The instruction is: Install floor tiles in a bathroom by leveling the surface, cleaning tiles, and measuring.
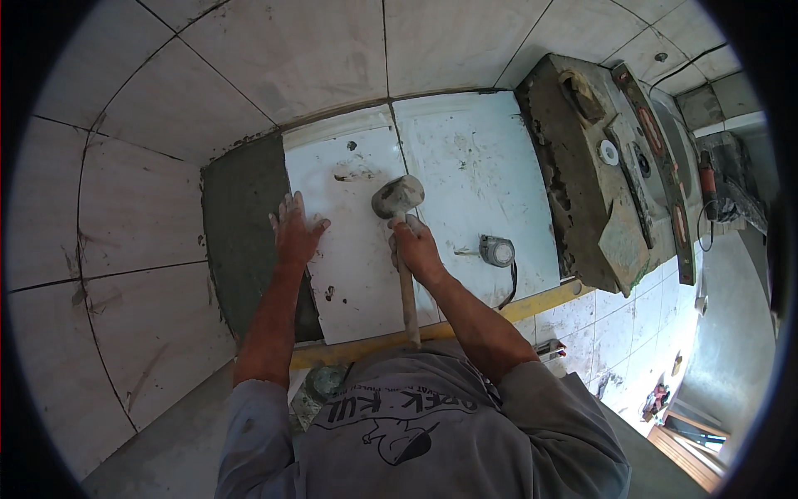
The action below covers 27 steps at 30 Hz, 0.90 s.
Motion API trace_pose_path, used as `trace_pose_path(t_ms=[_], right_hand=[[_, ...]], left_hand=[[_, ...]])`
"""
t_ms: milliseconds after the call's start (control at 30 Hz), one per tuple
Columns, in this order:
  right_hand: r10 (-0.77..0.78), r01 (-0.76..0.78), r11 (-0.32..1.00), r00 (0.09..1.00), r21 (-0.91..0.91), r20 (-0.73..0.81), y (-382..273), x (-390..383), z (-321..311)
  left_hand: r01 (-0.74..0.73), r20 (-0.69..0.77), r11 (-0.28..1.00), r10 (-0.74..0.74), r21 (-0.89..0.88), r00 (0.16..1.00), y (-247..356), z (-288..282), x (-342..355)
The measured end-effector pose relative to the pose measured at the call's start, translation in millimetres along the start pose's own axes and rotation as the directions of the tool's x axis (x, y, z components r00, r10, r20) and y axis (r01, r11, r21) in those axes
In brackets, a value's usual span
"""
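My right hand [417, 247] is wrapped round the wooden handle of a rubber mallet [399, 196]. Its grey, dusty head hangs over the seam between two white tiles, and the handle runs back toward my body. Fingers spread, my left hand [298, 231] lies at the left edge of the left white tile [357, 274]. Dirt smudges mark this tile. Beside it on the right is the second white tile [474, 166], with a tape measure [496, 250] on it. A strip of grey mortar [248, 233] shows left of the left tile.
A yellow level [532, 304] runs along the near edge of the tiles. On the right, a concrete block ledge [573, 175] bears a long level [657, 158], a white ring [608, 152] and a broken tile piece [625, 241]. Tiled walls enclose the left and far sides.
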State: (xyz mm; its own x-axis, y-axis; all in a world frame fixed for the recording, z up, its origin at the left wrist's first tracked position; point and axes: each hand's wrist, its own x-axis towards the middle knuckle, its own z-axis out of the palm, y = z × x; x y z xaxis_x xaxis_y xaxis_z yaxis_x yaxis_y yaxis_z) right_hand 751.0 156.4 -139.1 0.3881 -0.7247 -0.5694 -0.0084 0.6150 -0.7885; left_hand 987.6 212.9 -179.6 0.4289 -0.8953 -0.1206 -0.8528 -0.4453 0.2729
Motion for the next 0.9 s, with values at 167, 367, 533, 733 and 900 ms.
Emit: trace_pose_path(t_ms=[167,367,533,733,900], right_hand=[[-0.024,0.025,0.997,1.000,-0.074,0.019,5.9,-5.0,-1.8],[-0.065,0.078,0.961,0.996,-0.265,0.060,-3.9,-12.1,5.6],[-0.111,0.157,0.895,0.985,-0.417,0.134,-7.4,-13.2,4.9],[-0.223,0.274,0.821,0.961,-0.501,0.161,-34.8,-23.5,-18.3],[-0.522,0.395,0.492,0.847,-0.776,0.100,-93.1,-9.5,-91.8]], left_hand=[[-0.023,-0.006,1.000,0.023,0.008,1.000,2.3,5.8,2.3],[-0.041,-0.026,0.999,0.041,0.020,0.999,-2.0,3.3,-1.2],[-0.018,0.013,1.000,0.017,0.015,1.000,3.2,1.0,1.5],[0.054,0.036,0.997,-0.055,0.052,0.998,-0.9,0.5,-1.1],[0.017,0.026,0.998,-0.018,0.058,0.999,6.8,3.0,2.8]])
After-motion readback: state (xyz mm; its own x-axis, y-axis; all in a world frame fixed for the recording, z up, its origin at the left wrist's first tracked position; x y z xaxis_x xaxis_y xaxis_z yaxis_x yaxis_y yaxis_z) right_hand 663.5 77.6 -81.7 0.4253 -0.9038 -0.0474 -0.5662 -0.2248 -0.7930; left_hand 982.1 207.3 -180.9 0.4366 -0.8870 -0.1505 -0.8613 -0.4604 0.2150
